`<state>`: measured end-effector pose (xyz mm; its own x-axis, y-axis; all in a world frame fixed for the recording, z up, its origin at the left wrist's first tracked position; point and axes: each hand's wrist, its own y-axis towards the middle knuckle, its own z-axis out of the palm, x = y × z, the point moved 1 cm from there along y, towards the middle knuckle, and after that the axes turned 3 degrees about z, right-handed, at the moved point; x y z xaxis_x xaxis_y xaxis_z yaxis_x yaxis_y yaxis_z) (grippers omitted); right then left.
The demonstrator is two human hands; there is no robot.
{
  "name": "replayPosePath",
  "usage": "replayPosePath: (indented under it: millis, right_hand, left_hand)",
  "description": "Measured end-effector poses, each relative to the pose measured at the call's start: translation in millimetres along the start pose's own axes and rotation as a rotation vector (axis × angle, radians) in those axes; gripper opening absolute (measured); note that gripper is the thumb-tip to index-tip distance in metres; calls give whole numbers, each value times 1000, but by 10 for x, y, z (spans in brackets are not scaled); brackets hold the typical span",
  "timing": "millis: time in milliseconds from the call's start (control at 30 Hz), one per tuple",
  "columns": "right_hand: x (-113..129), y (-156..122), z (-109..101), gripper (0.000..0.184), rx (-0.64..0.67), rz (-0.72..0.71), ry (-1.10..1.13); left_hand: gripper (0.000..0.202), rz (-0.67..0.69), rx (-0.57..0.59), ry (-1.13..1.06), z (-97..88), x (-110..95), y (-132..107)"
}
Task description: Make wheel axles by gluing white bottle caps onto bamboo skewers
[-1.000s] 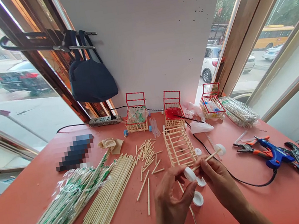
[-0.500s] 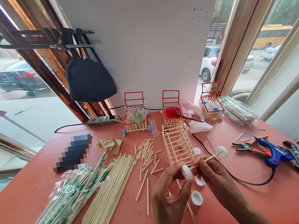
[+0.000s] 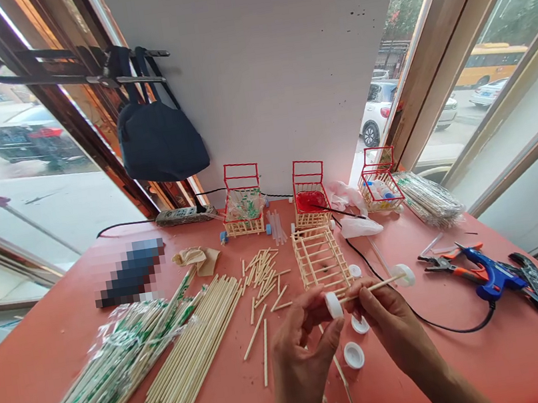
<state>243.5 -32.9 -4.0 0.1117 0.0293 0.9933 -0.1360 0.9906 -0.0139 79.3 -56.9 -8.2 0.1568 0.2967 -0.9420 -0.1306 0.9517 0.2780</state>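
Between thumb and fingers, my left hand (image 3: 304,351) pinches a white bottle cap (image 3: 333,304) at the near end of a thin wooden stick (image 3: 380,284). My right hand (image 3: 393,324) is closed on the stick just to the right of that cap. A second white cap (image 3: 405,275) is fixed on the stick's far right end. Right behind my hands lies a wooden stick frame (image 3: 320,258), its near end partly hidden by them. Loose white caps (image 3: 353,355) lie on the table beneath and beside my right hand.
Cut stick pieces (image 3: 260,280), long sticks (image 3: 194,347) and a bagged bundle (image 3: 108,380) lie left. A blue glue gun (image 3: 497,275), pliers (image 3: 443,263) and a black cable are right. Small stick carts (image 3: 245,212) stand along the back near a power strip (image 3: 185,215).
The stick with its caps has shifted very slightly; the far cap is a little lower and further right. Both hands keep the same hold.
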Motion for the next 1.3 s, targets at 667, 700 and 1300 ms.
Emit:
replayPosePath:
  millis: [667, 700, 1300]
  right_hand:
    - [19, -26, 1, 27, -5, -82, -80]
    - [19, -27, 2, 27, -5, -82, -84]
    - [-23, 3, 1, 30, -3, -15, 61]
  left_hand:
    - [39, 108, 28, 140, -42, -27, 24]
    - [37, 98, 32, 131, -43, -25, 23]
    - [47, 42, -6, 80, -26, -15, -4]
